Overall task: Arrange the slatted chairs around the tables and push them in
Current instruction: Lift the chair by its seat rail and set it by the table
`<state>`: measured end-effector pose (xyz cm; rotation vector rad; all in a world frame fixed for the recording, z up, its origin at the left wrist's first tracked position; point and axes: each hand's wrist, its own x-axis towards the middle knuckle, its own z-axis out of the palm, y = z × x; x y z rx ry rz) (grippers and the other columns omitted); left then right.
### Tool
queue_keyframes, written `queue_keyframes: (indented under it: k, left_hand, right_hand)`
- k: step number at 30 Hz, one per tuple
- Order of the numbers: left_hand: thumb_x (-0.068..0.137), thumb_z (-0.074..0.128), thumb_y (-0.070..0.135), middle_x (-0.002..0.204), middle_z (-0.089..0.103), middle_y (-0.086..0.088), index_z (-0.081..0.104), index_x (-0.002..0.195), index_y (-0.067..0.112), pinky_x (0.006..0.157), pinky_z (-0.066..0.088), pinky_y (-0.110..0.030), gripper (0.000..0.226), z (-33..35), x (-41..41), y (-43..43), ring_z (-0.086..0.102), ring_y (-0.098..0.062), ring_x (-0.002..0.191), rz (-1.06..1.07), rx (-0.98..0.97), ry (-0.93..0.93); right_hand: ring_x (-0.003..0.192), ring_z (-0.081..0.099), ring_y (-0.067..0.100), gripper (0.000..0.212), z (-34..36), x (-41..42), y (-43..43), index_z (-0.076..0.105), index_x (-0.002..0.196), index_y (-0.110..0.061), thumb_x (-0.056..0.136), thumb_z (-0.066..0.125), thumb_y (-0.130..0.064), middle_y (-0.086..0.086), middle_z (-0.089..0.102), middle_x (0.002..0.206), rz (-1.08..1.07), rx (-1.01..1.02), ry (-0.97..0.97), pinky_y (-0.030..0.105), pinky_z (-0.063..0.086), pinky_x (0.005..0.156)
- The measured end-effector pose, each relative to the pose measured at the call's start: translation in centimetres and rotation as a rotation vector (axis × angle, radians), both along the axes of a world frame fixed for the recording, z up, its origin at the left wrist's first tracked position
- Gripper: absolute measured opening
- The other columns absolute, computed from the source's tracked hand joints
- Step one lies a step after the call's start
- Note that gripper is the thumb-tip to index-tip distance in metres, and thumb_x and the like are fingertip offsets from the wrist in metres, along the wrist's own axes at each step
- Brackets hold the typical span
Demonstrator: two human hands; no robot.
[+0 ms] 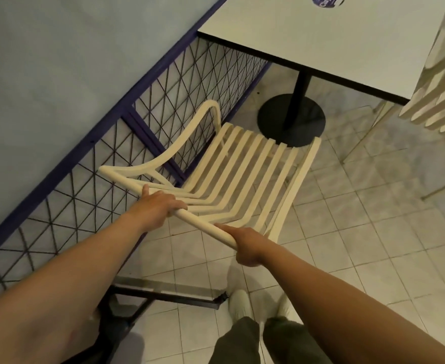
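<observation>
A cream slatted chair point(245, 166) stands on the tiled floor in front of me, its seat facing a white table point(321, 40). The seat's front edge lies close to the table's round black base point(292, 119), short of the tabletop edge. My left hand point(158, 206) grips the left part of the chair's top back rail. My right hand point(247, 245) grips the same rail near its right end. A second slatted chair point(439, 82) shows at the right edge, blurred, beside the table.
A purple-framed wire-mesh fence point(137, 122) runs diagonally along the chair's left side, close to its armrest. A black metal frame point(163, 298) lies low on the floor near my feet point(239, 303). Tiled floor point(373, 219) stretches to the right.
</observation>
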<state>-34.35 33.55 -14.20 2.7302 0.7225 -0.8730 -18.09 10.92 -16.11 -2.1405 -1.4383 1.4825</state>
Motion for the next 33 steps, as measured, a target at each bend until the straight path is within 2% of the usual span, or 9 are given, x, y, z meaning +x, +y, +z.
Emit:
queue_keyframes:
  k: [4, 9, 12, 15, 17, 19, 21, 28, 33]
  left_hand:
    - [0.096, 0.062, 0.019, 0.127, 0.058, 0.014, 0.054, 0.133, 0.046, 0.119, 0.017, -0.053, 0.047, 0.9, 0.0, 0.3, 0.048, -0.016, 0.125, 0.025, -0.013, -0.001]
    - [0.093, 0.062, 0.017, 0.138, 0.058, 0.008, 0.05, 0.139, 0.05, 0.103, 0.042, -0.039, 0.058, 1.7, 0.2, 2.2, 0.052, -0.022, 0.124, 0.042, 0.062, 0.046]
    - [0.095, 0.048, 0.005, 0.149, 0.049, 0.006, 0.037, 0.142, 0.062, 0.11, 0.036, -0.044, 0.074, 1.5, 1.2, 3.4, 0.049, -0.026, 0.13, 0.01, 0.042, 0.162]
    - [0.095, 0.041, -0.003, 0.158, 0.039, 0.004, 0.027, 0.146, 0.065, 0.117, 0.016, -0.06, 0.086, 0.9, 1.9, 4.5, 0.04, -0.029, 0.14, -0.051, -0.011, 0.288]
    - [0.092, 0.045, -0.005, 0.153, 0.044, 0.005, 0.024, 0.145, 0.068, 0.11, 0.032, -0.056, 0.091, 1.0, 2.2, 4.7, 0.049, -0.027, 0.131, -0.112, -0.019, 0.316]
    - [0.087, 0.051, -0.006, 0.141, 0.052, 0.005, 0.026, 0.144, 0.067, 0.088, 0.049, -0.038, 0.096, 1.0, 2.5, 4.9, 0.058, -0.02, 0.11, -0.15, -0.038, 0.321]
    - [0.087, 0.053, -0.006, 0.134, 0.055, 0.004, 0.03, 0.145, 0.062, 0.078, 0.048, -0.032, 0.092, 1.0, 2.7, 5.0, 0.057, -0.017, 0.102, -0.16, -0.064, 0.322]
    - [0.089, 0.055, -0.002, 0.133, 0.056, 0.005, 0.039, 0.144, 0.056, 0.095, 0.05, -0.04, 0.081, 1.0, 2.7, 5.0, 0.056, -0.02, 0.115, -0.198, -0.058, 0.342]
    - [0.09, 0.054, 0.0, 0.128, 0.058, 0.004, 0.047, 0.139, 0.053, 0.091, 0.05, -0.038, 0.073, 0.7, 1.9, 4.9, 0.058, -0.019, 0.11, -0.191, -0.048, 0.351]
  right_hand:
    - [0.106, 0.056, 0.024, 0.094, -0.2, 0.2, 0.1, 0.018, 0.152, -0.048, 0.082, 0.064, -0.004, 0.005, 0.056, 0.123, 0.007, -0.003, 0.009, 0.043, 0.05, 0.092]
    - [0.11, 0.056, 0.027, 0.077, -0.5, -0.6, 1.1, 0.024, 0.152, -0.034, 0.087, 0.065, -0.028, 0.008, 0.055, 0.13, -0.026, 0.005, -0.013, 0.043, 0.049, 0.093]
    - [0.113, 0.055, 0.028, 0.085, -0.5, -0.9, 1.8, 0.015, 0.155, -0.037, 0.088, 0.062, -0.018, 0.01, 0.051, 0.135, -0.053, -0.038, -0.042, 0.039, 0.048, 0.092]
    - [0.11, 0.055, 0.027, 0.093, -0.4, -0.8, 2.5, 0.008, 0.155, -0.046, 0.086, 0.06, -0.011, 0.009, 0.05, 0.134, -0.031, -0.048, -0.027, 0.041, 0.049, 0.092]
    - [0.11, 0.054, 0.026, 0.094, -0.4, -1.0, 2.7, 0.01, 0.154, -0.048, 0.086, 0.06, -0.007, 0.008, 0.05, 0.134, -0.018, -0.041, -0.023, 0.041, 0.049, 0.093]
    - [0.111, 0.053, 0.025, 0.095, -0.5, -1.0, 2.8, 0.011, 0.153, -0.049, 0.086, 0.06, -0.004, 0.007, 0.051, 0.134, -0.011, -0.044, -0.023, 0.042, 0.048, 0.094]
    - [0.109, 0.054, 0.025, 0.096, -0.5, -1.0, 2.8, 0.011, 0.153, -0.05, 0.085, 0.059, -0.003, 0.006, 0.051, 0.133, -0.018, -0.049, -0.019, 0.042, 0.049, 0.093]
    - [0.107, 0.055, 0.026, 0.096, -0.2, -1.0, 2.6, 0.01, 0.152, -0.052, 0.086, 0.059, -0.003, 0.008, 0.052, 0.132, -0.023, -0.061, -0.025, 0.04, 0.049, 0.089]
    - [0.109, 0.054, 0.026, 0.096, -0.3, -1.6, 2.3, 0.01, 0.152, -0.052, 0.086, 0.06, -0.003, 0.008, 0.052, 0.133, -0.028, -0.06, -0.018, 0.039, 0.046, 0.089]
